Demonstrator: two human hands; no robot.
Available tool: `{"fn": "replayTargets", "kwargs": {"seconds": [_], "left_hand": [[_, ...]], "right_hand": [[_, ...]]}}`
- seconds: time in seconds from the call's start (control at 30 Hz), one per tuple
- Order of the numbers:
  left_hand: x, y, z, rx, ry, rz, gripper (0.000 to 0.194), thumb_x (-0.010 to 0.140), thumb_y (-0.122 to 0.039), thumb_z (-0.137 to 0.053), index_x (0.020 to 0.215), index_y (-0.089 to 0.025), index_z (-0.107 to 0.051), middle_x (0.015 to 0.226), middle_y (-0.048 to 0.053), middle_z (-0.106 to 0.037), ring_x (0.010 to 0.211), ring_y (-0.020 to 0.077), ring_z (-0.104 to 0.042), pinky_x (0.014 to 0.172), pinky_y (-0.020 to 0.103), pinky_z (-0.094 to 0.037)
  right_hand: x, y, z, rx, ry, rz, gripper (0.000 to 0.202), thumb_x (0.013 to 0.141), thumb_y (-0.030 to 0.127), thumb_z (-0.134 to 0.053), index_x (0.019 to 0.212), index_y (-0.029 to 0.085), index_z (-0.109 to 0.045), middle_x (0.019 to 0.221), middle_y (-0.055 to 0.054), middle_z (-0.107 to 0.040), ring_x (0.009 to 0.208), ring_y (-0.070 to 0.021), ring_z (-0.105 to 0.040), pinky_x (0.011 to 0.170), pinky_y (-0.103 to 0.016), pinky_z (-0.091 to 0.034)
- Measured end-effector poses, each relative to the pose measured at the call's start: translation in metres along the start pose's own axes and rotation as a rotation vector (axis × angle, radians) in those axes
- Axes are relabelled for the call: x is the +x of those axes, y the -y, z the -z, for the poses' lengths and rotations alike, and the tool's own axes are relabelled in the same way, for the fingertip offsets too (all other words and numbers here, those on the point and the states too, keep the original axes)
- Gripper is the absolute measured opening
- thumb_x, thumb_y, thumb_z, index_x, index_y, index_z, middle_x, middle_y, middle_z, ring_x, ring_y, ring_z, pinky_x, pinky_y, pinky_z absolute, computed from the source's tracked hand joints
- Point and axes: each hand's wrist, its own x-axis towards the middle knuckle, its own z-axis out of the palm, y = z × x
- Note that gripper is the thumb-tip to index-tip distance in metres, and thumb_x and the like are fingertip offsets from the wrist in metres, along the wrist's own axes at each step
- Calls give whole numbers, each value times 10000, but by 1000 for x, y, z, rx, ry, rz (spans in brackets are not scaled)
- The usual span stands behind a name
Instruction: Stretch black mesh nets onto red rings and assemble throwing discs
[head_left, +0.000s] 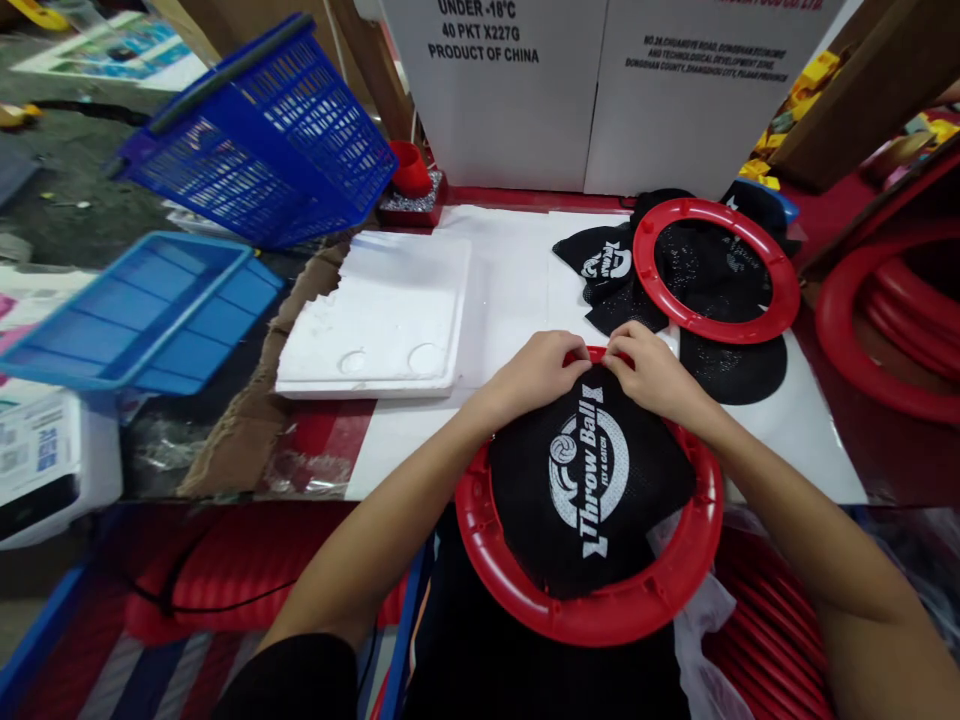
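A red plastic ring [592, 615] rests over my lap at the table's front edge, with a black mesh fabric [525, 480] printed "Throw Ball" lying across its opening. My left hand [544, 370] pinches the far rim of the ring and the top edge of the fabric. Close beside it, my right hand [649, 370] grips the same rim, its thumb and fingers pressed together. Farther back on the right, a second red ring [784, 290] lies on several black fabric pieces [735, 372].
A white foam slab [390, 300] lies left of my hands. Beyond it are a tilted blue basket [277, 140] and a red cup [410, 168]. A light blue tray [150, 310] sits far left. White cartons [510, 120] stand behind; more red rings [847, 320] are at right.
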Motion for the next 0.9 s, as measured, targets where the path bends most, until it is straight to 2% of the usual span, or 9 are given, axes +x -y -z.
{"fn": "replayTargets", "kwargs": {"seconds": [0.1,0.17,0.27,0.33,0.4,0.5,0.63,0.77,0.9], "left_hand": [[-36,-15,7,326,-105,-76,141,995,-241,-668,1080,-137,-709,1238,158,-697,1211,324,-636,1089,507,-504],[-63,-19,4,449,-92,-37,248,981,-313,-725,1128,-114,-699,1341,213,-649,1287,386,-606,1094,548,-516],[-89,-14,-6,479,-89,46,421,958,-349,-770,1284,-102,-667,1636,288,-406,1444,459,-505,1127,579,-509],[-93,-7,-11,417,-99,46,449,951,-348,-779,1328,-134,-663,1698,261,-336,1477,456,-478,1149,586,-497],[-91,1,-10,297,-119,31,320,960,-311,-762,1235,-156,-708,1611,213,-482,1421,405,-540,1149,560,-504],[-86,14,-3,44,-173,39,95,984,-260,-707,1006,-175,-742,1301,128,-693,1192,280,-671,1078,461,-548],[-90,27,6,-188,-243,78,132,973,-318,-714,963,-203,-778,1072,63,-752,1004,211,-710,973,394,-568],[-93,32,7,-338,-256,179,184,932,-385,-761,949,-213,-825,987,62,-817,940,218,-749,910,378,-592],[-90,36,13,-416,-245,259,170,886,-374,-810,946,-222,-853,988,61,-844,938,219,-781,907,358,-611]], "right_hand": [[-19,22,1,-311,-32,-28,243,1045,195,-446,1023,177,-687,1261,-191,-643,1048,-315,-662,896,-487,-568],[-34,36,-1,-475,-63,-6,288,1020,120,-418,1149,154,-673,1408,-256,-592,1169,-375,-645,922,-540,-576],[-43,45,-9,-502,15,205,273,1006,119,-478,1196,179,-664,1586,-230,-490,1450,-400,-501,1134,-609,-504],[-37,41,-13,-431,99,290,197,1020,212,-557,1180,202,-671,1610,-194,-483,1532,-386,-427,1224,-627,-433],[-25,33,-12,-356,153,290,233,1016,295,-624,1225,200,-662,1614,-196,-488,1533,-375,-435,1242,-621,-416],[-9,22,-3,-254,228,304,289,997,338,-672,1250,197,-679,1583,-208,-528,1460,-364,-518,1204,-605,-452],[6,10,14,-54,286,316,136,988,316,-661,1032,227,-754,1480,-162,-638,1379,-341,-600,1167,-599,-468],[16,-7,20,233,299,204,182,954,397,-708,915,225,-755,1328,-110,-747,1250,-287,-691,1141,-523,-483],[17,-19,18,446,273,64,244,885,461,-777,877,217,-774,1297,-100,-772,1213,-286,-707,1130,-503,-486]]}}
